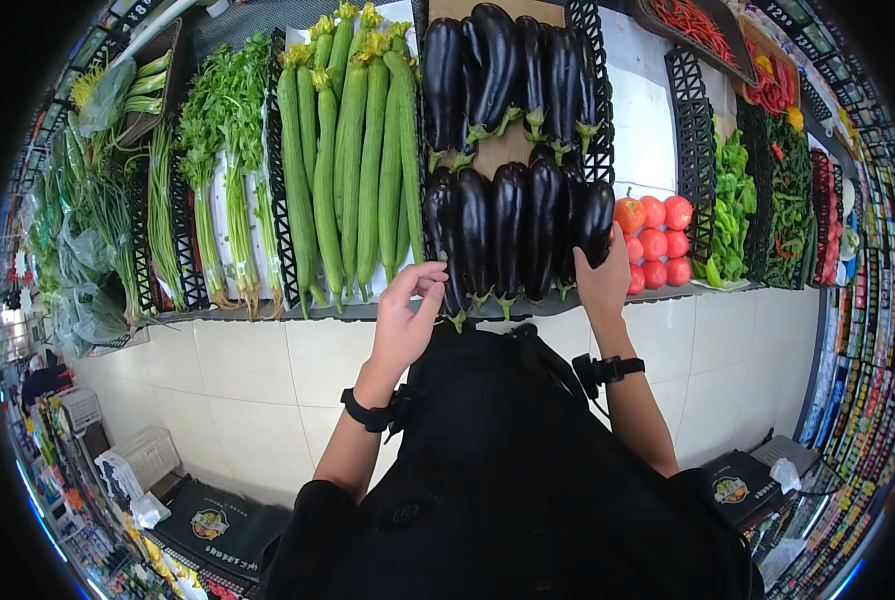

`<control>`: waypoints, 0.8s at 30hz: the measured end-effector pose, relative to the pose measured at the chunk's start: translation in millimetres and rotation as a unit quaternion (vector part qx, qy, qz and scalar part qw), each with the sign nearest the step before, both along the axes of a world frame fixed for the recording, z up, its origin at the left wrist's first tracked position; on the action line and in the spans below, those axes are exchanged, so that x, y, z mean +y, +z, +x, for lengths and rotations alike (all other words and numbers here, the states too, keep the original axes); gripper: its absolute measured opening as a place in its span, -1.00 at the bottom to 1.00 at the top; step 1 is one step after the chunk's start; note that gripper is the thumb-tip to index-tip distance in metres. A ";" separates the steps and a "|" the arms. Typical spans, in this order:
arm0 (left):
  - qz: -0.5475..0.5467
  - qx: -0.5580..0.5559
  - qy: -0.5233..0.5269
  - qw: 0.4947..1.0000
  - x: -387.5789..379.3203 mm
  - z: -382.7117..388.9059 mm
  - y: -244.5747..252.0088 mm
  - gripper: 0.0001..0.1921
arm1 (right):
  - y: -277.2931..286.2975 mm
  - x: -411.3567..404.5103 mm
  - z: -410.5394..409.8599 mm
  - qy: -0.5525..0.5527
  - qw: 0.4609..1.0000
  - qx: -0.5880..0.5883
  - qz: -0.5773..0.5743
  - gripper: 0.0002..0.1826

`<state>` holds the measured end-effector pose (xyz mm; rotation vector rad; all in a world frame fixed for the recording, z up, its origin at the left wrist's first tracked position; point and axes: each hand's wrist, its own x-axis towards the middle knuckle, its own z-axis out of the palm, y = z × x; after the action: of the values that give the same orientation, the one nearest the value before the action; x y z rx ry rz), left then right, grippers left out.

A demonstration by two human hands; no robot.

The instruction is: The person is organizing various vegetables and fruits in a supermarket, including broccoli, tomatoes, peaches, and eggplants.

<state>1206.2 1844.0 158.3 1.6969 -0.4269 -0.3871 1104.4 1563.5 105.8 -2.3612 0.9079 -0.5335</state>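
Dark purple eggplants lie in two rows at the middle of the display. My right hand (605,274) is closed around the lower part of the rightmost eggplant (596,217) of the front row, beside the tomatoes (653,244). At the left end of that row, my left hand (411,311) has its fingers curled loosely by the lower end of an eggplant (455,281); nothing shows in it, and whether it touches the eggplant I cannot tell. More eggplants (509,225) stand side by side between my hands.
Black plastic dividers (603,97) separate the vegetables. Luffa gourds (350,165) and celery (230,195) lie to the left. Green peppers (731,202) and a basket of red chilies (691,30) are to the right. A white plastic crate (144,457) stands behind on the left.
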 end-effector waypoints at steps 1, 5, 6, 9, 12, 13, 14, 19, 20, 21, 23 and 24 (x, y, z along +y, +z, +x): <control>-0.001 0.000 0.000 1.000 0.3 0.9 -1.6 -0.77 | -2.8 -0.9 -1.2 0.017 0.999 -0.035 0.038 -0.16; -0.008 0.003 -0.004 1.000 1.3 2.8 -4.9 -0.79 | -0.7 7.1 4.4 0.005 0.999 -0.011 -0.048 -0.19; -0.009 0.003 -0.007 1.000 1.7 2.3 -4.4 -0.80 | 6.5 10.4 6.6 -0.004 0.997 0.002 -0.079 -0.20; -0.002 -0.010 -0.015 1.000 2.3 4.3 -3.2 -0.81 | 7.6 8.8 7.8 -0.019 0.995 0.016 -0.092 -0.20; 0.001 0.001 -0.015 1.000 4.6 4.6 -2.0 -0.81 | 5.3 6.4 6.6 -0.016 0.998 0.009 -0.066 -0.18; 0.000 -0.003 -0.014 1.000 6.3 4.9 -2.9 -0.81 | 6.6 5.9 7.0 -0.010 0.998 0.004 -0.059 -0.17; 0.003 0.003 -0.010 1.000 10.1 3.7 -6.3 -0.81 | 7.4 6.6 6.1 -0.008 0.998 0.001 -0.060 -0.17; 0.003 0.020 0.010 1.000 24.7 0.7 -14.0 -0.81 | 19.3 16.2 8.4 -0.039 0.995 -0.002 -0.089 -0.12; 0.002 0.014 0.012 1.000 28.0 0.8 -14.9 -0.81 | 23.4 18.3 13.4 -0.043 0.991 -0.019 -0.127 -0.14; 0.013 0.023 0.017 1.000 33.0 -0.4 -16.0 -0.81 | 28.9 20.0 20.8 -0.040 0.991 -0.026 -0.127 -0.14; 0.028 0.030 0.031 0.999 40.6 -2.3 -19.0 -0.82 | 42.9 26.8 38.0 0.039 0.982 -0.080 -0.168 -0.21; 0.025 0.033 0.032 0.999 42.9 -2.9 -20.0 -0.82 | 46.3 29.5 57.0 0.069 0.978 -0.132 -0.145 -0.32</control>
<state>1203.3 1886.9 138.2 1.7367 -0.3147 -0.4088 1161.4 1593.0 152.2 -2.5043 0.5720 -0.9515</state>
